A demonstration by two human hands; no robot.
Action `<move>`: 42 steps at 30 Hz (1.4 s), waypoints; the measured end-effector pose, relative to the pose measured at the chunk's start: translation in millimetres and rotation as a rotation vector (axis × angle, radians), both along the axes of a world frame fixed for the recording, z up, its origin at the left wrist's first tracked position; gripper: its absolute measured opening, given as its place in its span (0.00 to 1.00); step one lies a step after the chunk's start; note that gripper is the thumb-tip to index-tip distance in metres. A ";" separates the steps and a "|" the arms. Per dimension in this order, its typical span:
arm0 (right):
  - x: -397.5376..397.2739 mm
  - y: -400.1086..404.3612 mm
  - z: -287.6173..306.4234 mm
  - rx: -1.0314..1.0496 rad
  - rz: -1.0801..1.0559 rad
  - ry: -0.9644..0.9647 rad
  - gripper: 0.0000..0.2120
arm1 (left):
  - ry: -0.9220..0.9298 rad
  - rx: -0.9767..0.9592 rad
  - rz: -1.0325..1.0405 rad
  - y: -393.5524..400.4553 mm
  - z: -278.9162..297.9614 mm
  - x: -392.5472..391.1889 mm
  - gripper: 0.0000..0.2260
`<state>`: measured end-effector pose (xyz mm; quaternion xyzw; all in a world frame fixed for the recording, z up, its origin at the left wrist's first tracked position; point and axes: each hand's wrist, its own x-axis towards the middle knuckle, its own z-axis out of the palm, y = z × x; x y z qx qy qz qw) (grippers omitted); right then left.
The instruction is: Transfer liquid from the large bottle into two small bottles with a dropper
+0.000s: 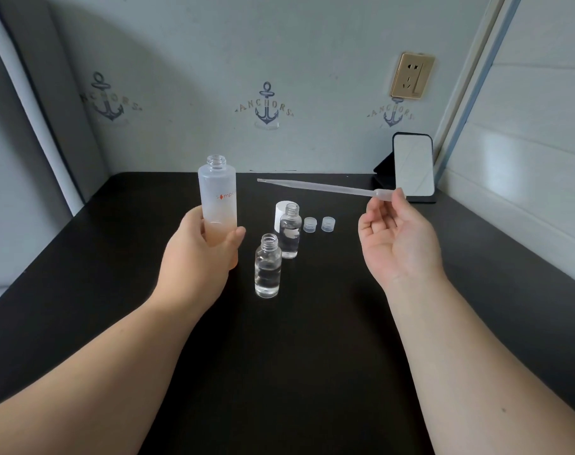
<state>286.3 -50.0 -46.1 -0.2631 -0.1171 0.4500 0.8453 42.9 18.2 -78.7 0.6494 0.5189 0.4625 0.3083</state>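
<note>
Left hand (pixel 202 254): fingers and thumb wrapped round the lower half of the large bottle (pixel 217 205), holding it upright just above the dark table (pixel 82 257).
Large bottle: frosted, cap off, neck open; only a shallow layer seems to remain near its base, though the frosting makes the level hard to judge.
Small bottles: two, both uncapped and standing on the table between the hands; the nearer bottle (pixel 268 266) and the farther bottle (pixel 290 231) each show clear liquid well up the body.
Caps: one white cap (pixel 281 213) behind the farther bottle, two small clear caps (pixel 319 223) side by side to its right.
Dropper (pixel 325 188): one, held nearly level in the air, tip pointing toward the large bottle's neck; its tube looks empty.
Right hand (pixel 397 234): palm up, thumb and forefinger pinching the dropper's bulb, other fingers relaxed.
Progress: likely late; both small bottles hold liquid, with topping up and capping still left.
Mirror (pixel 413 167): one, propped at the back right.
</note>
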 end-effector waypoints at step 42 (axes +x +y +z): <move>1.6 -2.5 1.6 0.031 -0.054 -0.310 0.07 | 0.253 0.307 -0.008 -1.8 -1.2 -8.1 0.20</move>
